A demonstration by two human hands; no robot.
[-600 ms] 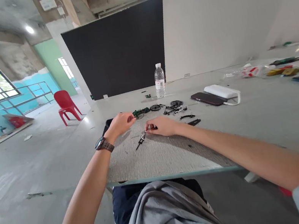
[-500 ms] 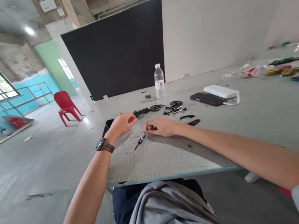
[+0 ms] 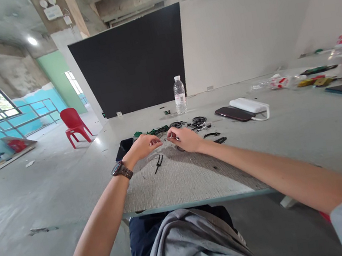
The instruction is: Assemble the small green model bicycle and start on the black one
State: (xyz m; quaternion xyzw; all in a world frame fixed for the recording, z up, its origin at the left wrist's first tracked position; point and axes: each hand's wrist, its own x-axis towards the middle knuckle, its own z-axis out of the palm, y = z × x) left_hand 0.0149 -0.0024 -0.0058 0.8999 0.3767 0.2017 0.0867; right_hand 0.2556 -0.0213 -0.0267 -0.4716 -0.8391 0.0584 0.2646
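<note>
Left hand: the left hand (image 3: 143, 147) is held low over the worktop (image 3: 286, 143), palm inward; its fingers are bent, tips near those of the other hand but apart from them. Whether they grip a small piece cannot be told.
Right hand: the right hand (image 3: 188, 139) faces it with thumb and forefinger drawn close together at the tips; anything pinched there is too small to confirm.
Wristwatch: a dark wristwatch (image 3: 121, 170) with a link band is on the left wrist.
Fork part: a black two-pronged fork (image 3: 159, 164) lies flat on the worktop, on the near side of the hands, touched by neither; its prongs point away from the person.
Wheels: two black spoked wheels lie beyond the hands, a left wheel (image 3: 176, 125) and a right wheel (image 3: 199, 120).
Green parts: a green piece (image 3: 138, 133) lies beyond the left hand.
Black parts: a curved black strip (image 3: 212, 134) and a flat black part (image 3: 220, 140) lie near the right hand, on its right.
Phones: a black phone (image 3: 124, 147) lies beside the left hand; a dark phone (image 3: 234, 114) lies farther right, against a white power bank (image 3: 248, 105).
Bottle: a clear bottle (image 3: 180, 97) stands upright, white-capped, toward the back.
</note>
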